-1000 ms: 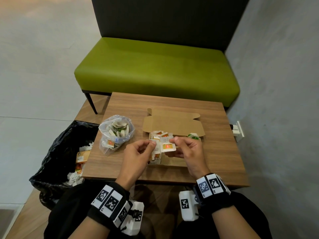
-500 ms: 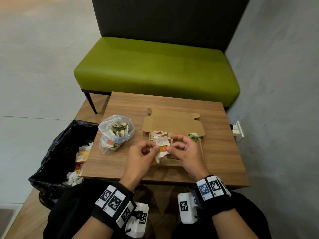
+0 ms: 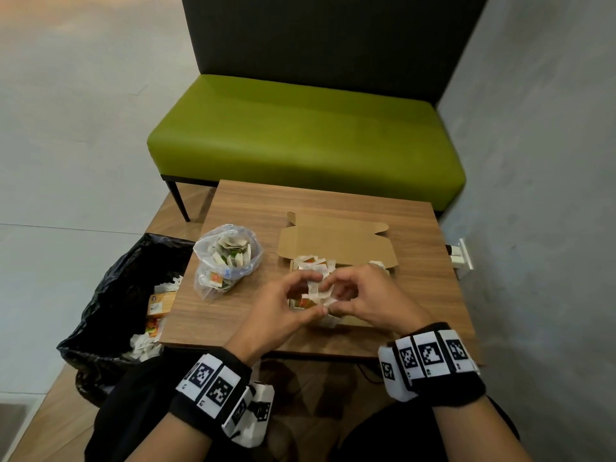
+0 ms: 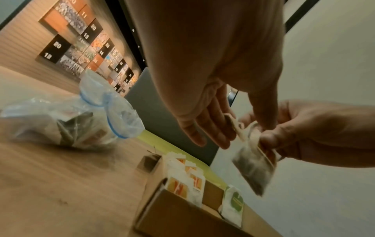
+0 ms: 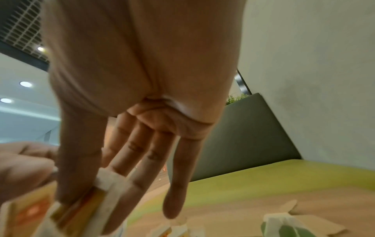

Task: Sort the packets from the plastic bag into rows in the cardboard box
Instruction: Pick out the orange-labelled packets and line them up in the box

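Over the open cardboard box (image 3: pixel 336 243) my two hands meet around a small stack of white and orange packets (image 3: pixel 314 289). My left hand (image 3: pixel 310 295) holds the stack between forefinger and thumb. From the other side my right hand (image 3: pixel 336 295) pinches it; the right wrist view shows thumb and fingers clamped on the packets (image 5: pixel 77 213). In the left wrist view one packet (image 4: pixel 251 163) dangles from the right hand (image 4: pixel 263 141). An upright row of orange packets (image 4: pixel 182 182) and a green packet (image 4: pixel 233 202) stand inside the box (image 4: pixel 172 211). The clear plastic bag (image 3: pixel 226 258) of packets sits left of it.
The box and bag sit on a small wooden table (image 3: pixel 333 201). A black rubbish bag (image 3: pixel 110 295) with wrappers stands on the floor at the left. A green bench (image 3: pixel 300 138) is behind the table, and a grey wall with a socket (image 3: pixel 461 258) runs along the right.
The hands have closed in on each other over the box. The orange-faced packet the right hand held flat is now pressed into a stack held by both hands.
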Demonstrator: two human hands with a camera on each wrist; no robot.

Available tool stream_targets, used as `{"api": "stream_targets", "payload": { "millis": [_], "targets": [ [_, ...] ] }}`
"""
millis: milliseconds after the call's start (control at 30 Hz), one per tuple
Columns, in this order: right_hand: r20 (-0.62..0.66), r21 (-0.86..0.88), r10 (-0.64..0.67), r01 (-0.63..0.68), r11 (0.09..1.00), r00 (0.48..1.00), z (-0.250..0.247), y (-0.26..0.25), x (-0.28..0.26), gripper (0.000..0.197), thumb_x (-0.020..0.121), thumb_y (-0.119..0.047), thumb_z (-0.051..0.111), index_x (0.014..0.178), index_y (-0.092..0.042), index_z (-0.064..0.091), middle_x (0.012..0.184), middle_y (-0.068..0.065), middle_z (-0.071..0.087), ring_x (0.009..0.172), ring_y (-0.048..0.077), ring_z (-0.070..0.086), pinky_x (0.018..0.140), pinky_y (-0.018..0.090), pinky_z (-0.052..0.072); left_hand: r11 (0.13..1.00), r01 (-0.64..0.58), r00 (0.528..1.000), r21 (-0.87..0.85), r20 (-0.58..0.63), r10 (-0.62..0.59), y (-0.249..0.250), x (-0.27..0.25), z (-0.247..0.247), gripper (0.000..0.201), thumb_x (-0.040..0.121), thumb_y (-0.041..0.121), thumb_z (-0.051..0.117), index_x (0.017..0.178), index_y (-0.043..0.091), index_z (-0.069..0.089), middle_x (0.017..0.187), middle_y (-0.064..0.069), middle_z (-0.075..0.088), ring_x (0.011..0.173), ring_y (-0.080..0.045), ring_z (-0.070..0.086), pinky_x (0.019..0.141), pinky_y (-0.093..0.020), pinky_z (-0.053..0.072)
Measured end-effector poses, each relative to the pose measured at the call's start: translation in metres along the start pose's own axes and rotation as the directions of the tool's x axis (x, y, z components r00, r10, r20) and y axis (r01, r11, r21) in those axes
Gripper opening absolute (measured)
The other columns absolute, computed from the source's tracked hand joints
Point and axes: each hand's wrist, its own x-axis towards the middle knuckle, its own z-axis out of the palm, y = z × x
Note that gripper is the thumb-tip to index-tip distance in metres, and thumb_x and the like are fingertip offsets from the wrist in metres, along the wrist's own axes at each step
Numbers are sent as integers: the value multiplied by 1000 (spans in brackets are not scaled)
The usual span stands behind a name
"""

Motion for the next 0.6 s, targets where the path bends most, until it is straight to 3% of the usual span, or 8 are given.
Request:
{"api": "stream_targets", "payload": {
  "millis": [133, 200, 300, 367, 467, 600],
  "targets": [
    [-97, 207, 3, 17, 978, 995, 4, -3, -1, 35, 77, -11, 83, 102, -31, 69, 82, -4, 74, 77, 10, 71, 77, 33, 61, 980, 4, 996, -199, -87, -22, 1, -2, 12, 42, 74, 8, 84, 111, 20, 69, 106, 3, 72, 86, -2, 65, 77, -19, 53],
    [-162, 321, 12, 41, 946, 987, 10, -2, -2, 37, 77, -9, 83, 104, -28, 68, 83, -1, 75, 77, 13, 72, 76, 31, 61, 953, 31, 987, -302, -141, -77, -1, -3, 15, 41, 73, 2, 83, 109, 17, 69, 104, -3, 72, 83, -7, 65, 73, -20, 54],
    [-265, 480, 113, 29, 877, 958, 23, 8, -2, 31, 77, -16, 84, 105, -21, 70, 87, 3, 76, 81, 20, 72, 78, 33, 60, 906, 26, 965, -423, -226, -134, -5, -2, 15, 44, 73, -7, 80, 110, 13, 66, 108, -7, 71, 93, -12, 71, 74, -24, 58],
    [-232, 520, 142, -1, 854, 962, 31, 13, -1, 22, 80, -18, 82, 99, -15, 73, 87, 7, 75, 78, 21, 71, 75, 34, 60, 896, 2, 955, -444, -264, -133, -5, -1, 13, 45, 73, -8, 79, 111, 13, 65, 109, -4, 72, 98, -13, 71, 76, -27, 60],
    [-194, 543, 124, 1, 839, 973, 40, 14, -2, 8, 88, -15, 74, 89, -7, 73, 76, 7, 74, 67, 18, 69, 63, 29, 56, 896, -13, 956, -444, -268, -119, -7, -1, 12, 45, 74, -8, 78, 109, 16, 65, 108, -2, 73, 98, -11, 71, 76, -27, 60],
    [-241, 533, 189, -33, 846, 952, 37, 21, 1, 7, 89, -17, 73, 85, -12, 73, 71, 8, 73, 64, 17, 68, 60, 31, 56, 894, -26, 938, -448, -320, -134, -12, 0, 8, 39, 79, -4, 76, 110, 18, 64, 107, -3, 73, 98, -14, 71, 80, -25, 59]
  ]
}}
